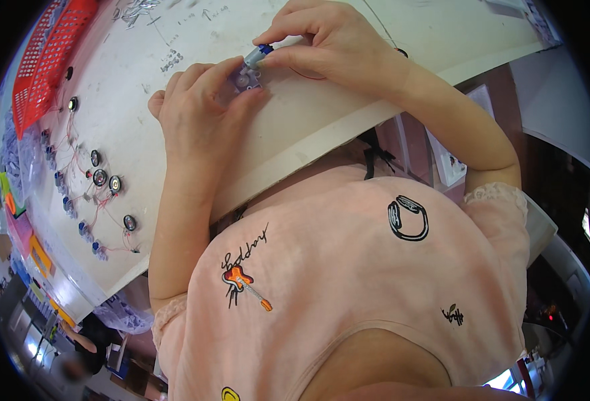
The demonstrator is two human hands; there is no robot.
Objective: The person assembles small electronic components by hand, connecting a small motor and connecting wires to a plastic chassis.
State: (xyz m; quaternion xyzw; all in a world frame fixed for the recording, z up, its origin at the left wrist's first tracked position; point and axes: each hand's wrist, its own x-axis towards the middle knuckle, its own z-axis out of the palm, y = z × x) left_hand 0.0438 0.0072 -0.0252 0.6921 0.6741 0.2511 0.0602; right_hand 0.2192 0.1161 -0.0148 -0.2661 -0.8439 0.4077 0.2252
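Observation:
My left hand (198, 110) steadies a small translucent purple plastic housing (243, 83) between thumb and fingers, low over the tabletop. Against its upper side sits a little silver motor (253, 59) with a dark blue end cap. Finger and thumb of my right hand (332, 50) pinch the motor at that blue end. A thin red wire (308, 75) curves out beneath the right hand. How far the motor sits inside the housing cannot be made out.
A red perforated basket (44, 67) stands at the far left. Several round black speakers (100, 177) wired to small blue-ended motors (69, 206) lie along the table's left side. Small metal pieces (134, 12) are scattered at the back. Another person (81, 347) is at lower left.

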